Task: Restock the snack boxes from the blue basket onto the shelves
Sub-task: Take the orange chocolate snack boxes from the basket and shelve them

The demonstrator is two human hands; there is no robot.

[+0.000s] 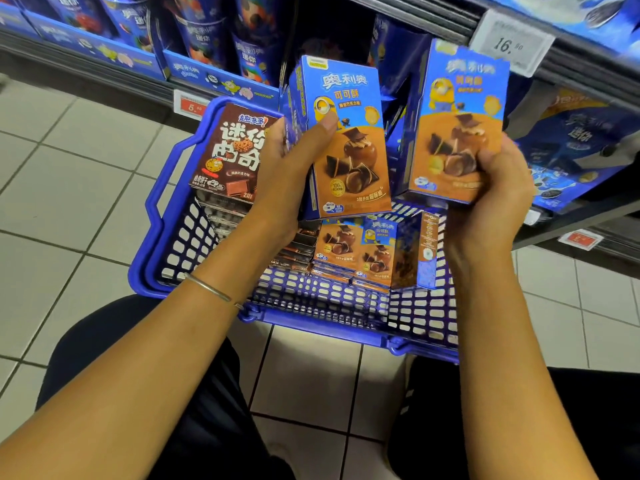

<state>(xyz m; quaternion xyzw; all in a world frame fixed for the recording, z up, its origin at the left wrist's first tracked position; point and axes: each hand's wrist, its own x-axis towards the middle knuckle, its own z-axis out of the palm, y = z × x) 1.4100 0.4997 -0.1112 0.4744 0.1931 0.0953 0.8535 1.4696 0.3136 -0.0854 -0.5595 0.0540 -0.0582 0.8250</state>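
A: Snack boxes, where?
B: Two held up at the centre of the frame, over the blue basket (162, 202). Left box (349, 150) gripped by the left hand (287, 174), thumb across its front. Right box (457, 126) clasped low down by the right hand (495, 195), thumb on its front too.
A: Look and material?
B: Tall rectangular cardboard, glossy. Blue on top, orange-brown below, with printed chocolate cones and a yellow cartoon figure. Right one a little blurred.
A: And inside the basket?
B: Plastic lattice walls, thick smooth rim. More of the same boxes (349, 254) lying flat at lower centre. Brown boxes (239, 150) stacked at the left side, the top one tilted up.
A: Around?
B: Shelves (588, 71) along the upper edge, packed with blue packets. White price tag (510, 43) at upper right. Pale tiled floor (69, 174) at left. Thin metal bangle (207, 289) on the left wrist.
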